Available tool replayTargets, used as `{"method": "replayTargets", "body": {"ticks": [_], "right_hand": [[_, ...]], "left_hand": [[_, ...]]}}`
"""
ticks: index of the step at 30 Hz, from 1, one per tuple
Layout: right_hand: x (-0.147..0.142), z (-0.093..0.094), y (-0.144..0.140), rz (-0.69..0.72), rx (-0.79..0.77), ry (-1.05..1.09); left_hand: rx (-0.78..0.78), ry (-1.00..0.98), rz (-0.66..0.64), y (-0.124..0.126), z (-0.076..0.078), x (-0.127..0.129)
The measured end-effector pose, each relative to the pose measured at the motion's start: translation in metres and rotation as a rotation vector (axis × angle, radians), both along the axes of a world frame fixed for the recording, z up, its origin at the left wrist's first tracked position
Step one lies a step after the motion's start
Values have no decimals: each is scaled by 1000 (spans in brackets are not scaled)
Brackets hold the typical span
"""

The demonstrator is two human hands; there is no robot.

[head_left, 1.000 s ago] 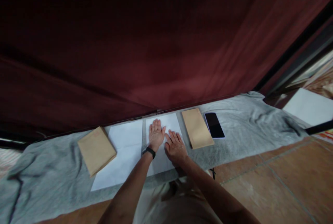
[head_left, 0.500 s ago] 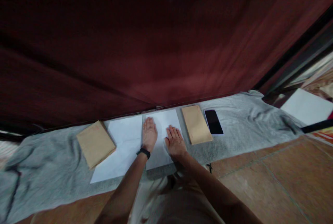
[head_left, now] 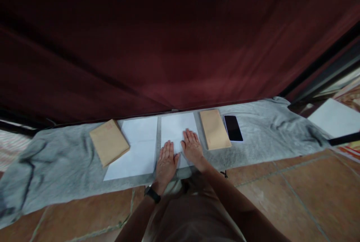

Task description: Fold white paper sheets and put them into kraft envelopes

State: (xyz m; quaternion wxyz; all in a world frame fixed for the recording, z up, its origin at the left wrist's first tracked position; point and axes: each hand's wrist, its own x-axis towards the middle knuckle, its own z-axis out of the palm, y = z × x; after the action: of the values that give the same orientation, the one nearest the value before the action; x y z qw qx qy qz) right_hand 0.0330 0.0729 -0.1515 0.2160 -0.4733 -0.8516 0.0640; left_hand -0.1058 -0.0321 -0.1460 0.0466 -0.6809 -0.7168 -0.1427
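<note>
A white sheet of paper (head_left: 177, 122) lies under both my hands on a grey cloth. My left hand (head_left: 167, 161) rests flat near the sheet's lower left part, fingers stretched and the thumb apart, holding nothing. Further right, my right hand (head_left: 192, 147) lies flat by the sheet's right edge, its fingers extended. Beside this sheet on the left is a second set of white paper (head_left: 137, 144), partly covered by a stack of brown envelopes (head_left: 108, 141). To the right of my right hand lies another brown envelope or stack (head_left: 215, 129).
A dark-screened phone (head_left: 233, 128) lies right of the brown envelope. The grey cloth (head_left: 261, 133) covers a long narrow surface, with a dark red curtain (head_left: 180, 62) behind it. White paper (head_left: 336, 117) sits at the far right. Tiled floor (head_left: 281, 189) shows in front.
My left hand has slid down the sheet toward me, from near its top to its lower left. My right hand stays flat near the right edge. The camera view has shifted slightly.
</note>
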Motion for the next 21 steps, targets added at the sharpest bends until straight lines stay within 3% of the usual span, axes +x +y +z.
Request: {"method": "replayTargets", "body": {"ticks": [10, 21], "right_hand": [[13, 0, -12, -66, 27, -42], [55, -3, -57, -73, 71, -49]], "left_hand": [[28, -37, 71, -29, -3, 4], [29, -39, 51, -33, -3, 1]]}}
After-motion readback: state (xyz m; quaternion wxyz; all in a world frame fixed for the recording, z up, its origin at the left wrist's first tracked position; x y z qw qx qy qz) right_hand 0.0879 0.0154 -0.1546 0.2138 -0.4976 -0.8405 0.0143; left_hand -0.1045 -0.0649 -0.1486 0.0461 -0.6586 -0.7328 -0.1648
